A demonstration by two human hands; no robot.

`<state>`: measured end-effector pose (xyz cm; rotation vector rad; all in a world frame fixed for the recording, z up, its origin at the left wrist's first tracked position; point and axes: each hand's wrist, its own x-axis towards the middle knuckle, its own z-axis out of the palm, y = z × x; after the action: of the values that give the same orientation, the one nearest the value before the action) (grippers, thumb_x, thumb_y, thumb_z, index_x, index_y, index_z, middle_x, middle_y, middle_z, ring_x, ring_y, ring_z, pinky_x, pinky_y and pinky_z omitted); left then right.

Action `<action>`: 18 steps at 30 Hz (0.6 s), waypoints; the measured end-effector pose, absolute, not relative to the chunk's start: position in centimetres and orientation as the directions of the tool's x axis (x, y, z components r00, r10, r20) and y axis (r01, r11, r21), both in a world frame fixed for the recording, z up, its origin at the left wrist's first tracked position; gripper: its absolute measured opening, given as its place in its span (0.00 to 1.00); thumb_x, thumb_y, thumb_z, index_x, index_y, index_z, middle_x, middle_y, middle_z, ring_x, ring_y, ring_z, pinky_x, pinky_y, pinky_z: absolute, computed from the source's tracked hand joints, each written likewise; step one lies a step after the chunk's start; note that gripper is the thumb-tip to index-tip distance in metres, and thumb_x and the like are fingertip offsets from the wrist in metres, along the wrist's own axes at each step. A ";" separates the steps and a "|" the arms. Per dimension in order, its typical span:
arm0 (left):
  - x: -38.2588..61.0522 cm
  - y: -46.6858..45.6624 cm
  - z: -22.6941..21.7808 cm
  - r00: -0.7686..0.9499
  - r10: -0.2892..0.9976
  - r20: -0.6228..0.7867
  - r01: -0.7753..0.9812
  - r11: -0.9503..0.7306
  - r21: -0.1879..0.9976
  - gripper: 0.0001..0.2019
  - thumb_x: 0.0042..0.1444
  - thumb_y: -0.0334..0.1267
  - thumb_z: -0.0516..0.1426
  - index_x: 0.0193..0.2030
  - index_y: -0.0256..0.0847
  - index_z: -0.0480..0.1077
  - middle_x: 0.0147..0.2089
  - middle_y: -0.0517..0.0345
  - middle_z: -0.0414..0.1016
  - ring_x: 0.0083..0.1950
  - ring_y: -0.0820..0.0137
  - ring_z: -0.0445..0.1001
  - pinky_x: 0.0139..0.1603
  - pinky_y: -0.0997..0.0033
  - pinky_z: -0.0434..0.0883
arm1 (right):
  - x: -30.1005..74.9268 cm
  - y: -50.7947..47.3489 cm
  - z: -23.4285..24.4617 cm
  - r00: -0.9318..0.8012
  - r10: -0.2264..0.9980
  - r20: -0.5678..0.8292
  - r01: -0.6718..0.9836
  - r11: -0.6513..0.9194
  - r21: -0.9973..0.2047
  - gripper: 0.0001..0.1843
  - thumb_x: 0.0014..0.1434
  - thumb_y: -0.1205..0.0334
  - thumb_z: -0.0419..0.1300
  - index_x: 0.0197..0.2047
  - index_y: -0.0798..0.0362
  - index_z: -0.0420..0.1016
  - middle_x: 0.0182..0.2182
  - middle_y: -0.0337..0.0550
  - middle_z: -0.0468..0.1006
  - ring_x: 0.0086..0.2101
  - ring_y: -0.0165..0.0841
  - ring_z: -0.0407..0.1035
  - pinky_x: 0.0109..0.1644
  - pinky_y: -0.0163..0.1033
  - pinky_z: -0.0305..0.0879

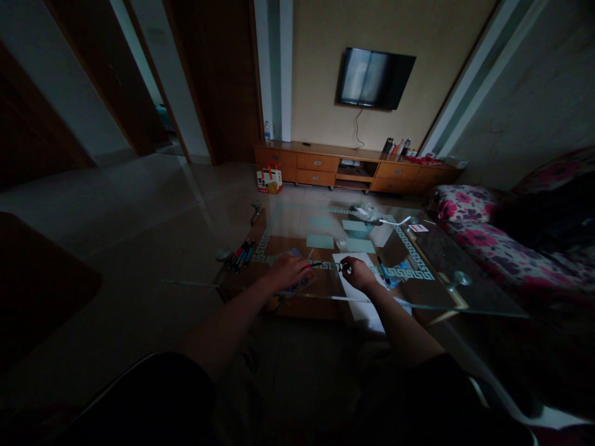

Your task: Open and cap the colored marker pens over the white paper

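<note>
- Your left hand (290, 271) has its fingers closed tight on a thin pen with a red end (317, 264). The pen sticks out past your fingertips, toward your other hand.
- Your right hand (359, 274) has its fingers curled in together at a small dark bit (343, 267), right by the pen's tip. It is too dark to tell if they pinch it or only touch it.
- I think the pen is light, hard and stiff. It is smooth and round, so it could slip or roll. Hold it near the middle with your thumb and two fingers.
- Under your right fingers lies a white sheet of paper (343, 291). It is probably thin and floppy and slides easily.
- Just to the outer side of your right fingers lies a blue pen (383, 271).
- To the outer side of your left fingers, a little farther off, lies a bunch of red and blue pens (239, 254).
- Ahead of your fingers lie some pale green cards (320, 241).
- It all rests on a clear glass table top with a pale pattern round the edge (465, 297). Glass is hard and slick and can crack.
- The room is dim. Far ahead of your fingers are a flat black TV on the wall (374, 77), a long wooden cabinet (320, 167) and a red and white box on the floor (269, 179).
- Off past your right fingers is a sofa with pink flowers (488, 241).
</note>
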<state>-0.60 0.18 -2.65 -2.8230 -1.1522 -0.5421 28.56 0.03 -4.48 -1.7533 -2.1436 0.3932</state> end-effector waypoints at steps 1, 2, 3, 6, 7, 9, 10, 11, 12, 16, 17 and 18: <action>-0.6 0.2 -2.7 0.662 0.671 0.334 0.685 -0.723 0.092 0.17 0.68 0.44 0.48 0.41 0.40 0.74 0.38 0.52 0.78 0.40 0.67 0.75 0.44 0.68 0.68 | 28.6 0.0 -4.4 -0.175 0.981 0.079 0.887 0.192 -0.419 0.18 0.53 0.69 0.61 0.49 0.53 0.73 0.39 0.45 0.79 0.41 0.33 0.73 0.48 0.36 0.65; -0.6 0.2 -2.7 0.663 0.671 0.332 0.685 -0.723 0.094 0.17 0.68 0.44 0.48 0.41 0.40 0.74 0.38 0.52 0.78 0.40 0.67 0.75 0.45 0.68 0.68 | 28.6 -0.1 -4.4 -0.171 0.983 0.071 0.890 0.185 -0.417 0.20 0.52 0.69 0.61 0.50 0.53 0.73 0.40 0.45 0.79 0.41 0.34 0.73 0.48 0.36 0.65; -0.6 0.2 -2.7 0.663 0.672 0.329 0.685 -0.723 0.096 0.16 0.68 0.44 0.48 0.41 0.40 0.74 0.38 0.52 0.78 0.40 0.67 0.75 0.45 0.68 0.68 | 28.6 -0.1 -4.4 -0.167 0.984 0.068 0.891 0.180 -0.417 0.21 0.52 0.69 0.61 0.51 0.54 0.72 0.41 0.46 0.79 0.41 0.34 0.72 0.48 0.36 0.65; -0.6 0.3 -2.8 0.665 0.675 0.320 0.684 -0.722 0.100 0.15 0.68 0.44 0.48 0.41 0.40 0.74 0.38 0.53 0.78 0.41 0.67 0.74 0.46 0.67 0.68 | 28.5 -0.4 -4.0 -0.154 0.983 0.099 0.892 0.181 -0.414 0.27 0.52 0.69 0.61 0.56 0.56 0.67 0.46 0.50 0.76 0.44 0.36 0.72 0.49 0.38 0.65; -0.6 0.3 -2.8 0.667 0.674 0.318 0.684 -0.723 0.100 0.15 0.67 0.44 0.49 0.41 0.40 0.74 0.38 0.53 0.78 0.41 0.67 0.74 0.46 0.67 0.68 | 28.3 -0.5 -3.7 -0.145 0.981 0.126 0.895 0.184 -0.407 0.28 0.52 0.69 0.61 0.57 0.56 0.66 0.47 0.51 0.74 0.45 0.37 0.71 0.50 0.38 0.65; -0.6 0.3 -2.7 0.670 0.674 0.313 0.683 -0.724 0.098 0.15 0.67 0.44 0.49 0.40 0.40 0.74 0.38 0.53 0.77 0.41 0.67 0.74 0.46 0.67 0.68 | 27.8 -0.8 -2.9 -0.125 0.973 0.196 0.905 0.193 -0.380 0.27 0.54 0.68 0.59 0.58 0.56 0.65 0.50 0.53 0.71 0.47 0.39 0.70 0.52 0.40 0.64; -0.6 0.2 -2.7 0.669 0.675 0.311 0.684 -0.723 0.099 0.14 0.67 0.44 0.50 0.40 0.40 0.73 0.38 0.53 0.77 0.41 0.67 0.74 0.45 0.68 0.68 | 27.5 -1.1 -2.5 -0.129 0.964 0.231 0.908 0.208 -0.363 0.26 0.56 0.67 0.58 0.58 0.56 0.64 0.51 0.53 0.70 0.47 0.39 0.69 0.52 0.40 0.64; -0.6 0.2 -2.7 0.668 0.678 0.309 0.685 -0.721 0.102 0.14 0.66 0.45 0.50 0.40 0.40 0.73 0.38 0.53 0.77 0.41 0.67 0.74 0.45 0.68 0.68 | 27.0 -1.3 -1.9 -0.144 0.954 0.262 0.907 0.233 -0.351 0.24 0.58 0.65 0.58 0.58 0.55 0.64 0.51 0.53 0.69 0.47 0.40 0.69 0.52 0.41 0.64; -0.6 0.2 -2.7 0.666 0.680 0.308 0.686 -0.720 0.106 0.14 0.66 0.45 0.51 0.40 0.40 0.73 0.38 0.53 0.77 0.41 0.66 0.74 0.44 0.68 0.67 | 26.5 -1.6 -1.4 -0.167 0.942 0.291 0.900 0.266 -0.345 0.22 0.61 0.63 0.56 0.58 0.54 0.64 0.52 0.52 0.68 0.48 0.40 0.68 0.53 0.41 0.64; -0.4 0.0 -2.6 0.674 0.668 0.315 0.667 -0.734 0.127 0.14 0.65 0.46 0.52 0.40 0.40 0.73 0.38 0.52 0.76 0.41 0.66 0.74 0.44 0.68 0.67 | 24.1 -2.9 0.3 -0.325 0.884 0.336 0.836 0.435 -0.336 0.16 0.68 0.59 0.50 0.56 0.52 0.67 0.51 0.50 0.68 0.50 0.38 0.66 0.57 0.41 0.61; -0.3 0.0 -2.6 0.681 0.661 0.317 0.659 -0.741 0.129 0.14 0.65 0.46 0.52 0.40 0.40 0.73 0.38 0.53 0.76 0.41 0.66 0.74 0.44 0.69 0.67 | 23.6 -3.2 0.5 -0.362 0.875 0.320 0.823 0.462 -0.332 0.15 0.68 0.58 0.49 0.55 0.52 0.68 0.49 0.49 0.68 0.49 0.38 0.66 0.56 0.41 0.62; -0.3 0.0 -2.5 0.686 0.655 0.318 0.652 -0.747 0.130 0.14 0.65 0.47 0.52 0.40 0.40 0.73 0.38 0.53 0.76 0.41 0.66 0.74 0.44 0.69 0.67 | 23.0 -3.5 0.7 -0.386 0.870 0.306 0.815 0.477 -0.330 0.15 0.69 0.58 0.49 0.53 0.52 0.69 0.47 0.49 0.69 0.48 0.37 0.66 0.55 0.40 0.62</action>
<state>-0.27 -0.04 -2.52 -2.8904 -1.1206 -0.5493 23.05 -3.45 0.69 -1.4017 -2.2923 0.1725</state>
